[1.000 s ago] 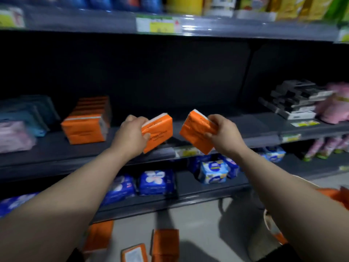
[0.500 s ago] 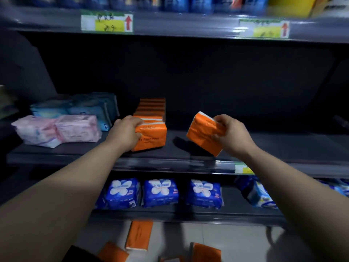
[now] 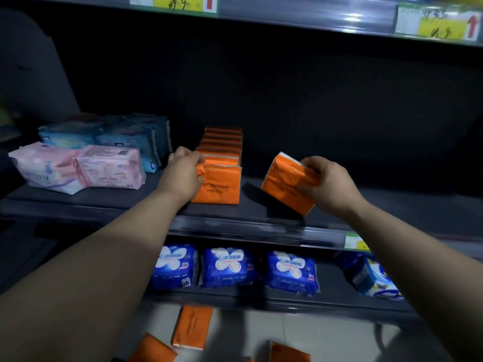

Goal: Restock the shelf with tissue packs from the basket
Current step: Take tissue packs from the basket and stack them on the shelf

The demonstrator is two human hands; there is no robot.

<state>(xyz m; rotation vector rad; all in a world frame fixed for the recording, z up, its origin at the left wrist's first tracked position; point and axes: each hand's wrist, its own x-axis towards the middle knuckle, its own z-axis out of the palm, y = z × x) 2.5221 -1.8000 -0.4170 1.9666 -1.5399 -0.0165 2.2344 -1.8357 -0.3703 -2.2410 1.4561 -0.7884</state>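
Risk: our right hand (image 3: pixel 326 184) pinches a tilted tissue pack (image 3: pixel 285 186) near the shelf (image 3: pixel 109 202) front edge, where it may slide off; left hand (image 3: pixel 183 176) grips the row's front pack (image 3: pixel 222 189).

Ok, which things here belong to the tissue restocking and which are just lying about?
Job: front orange pack, gripped by left hand; tilted orange pack in right hand; orange row; orange packs on floor.
Lying about: pink packs; light blue packs; dark blue packs; price tags.
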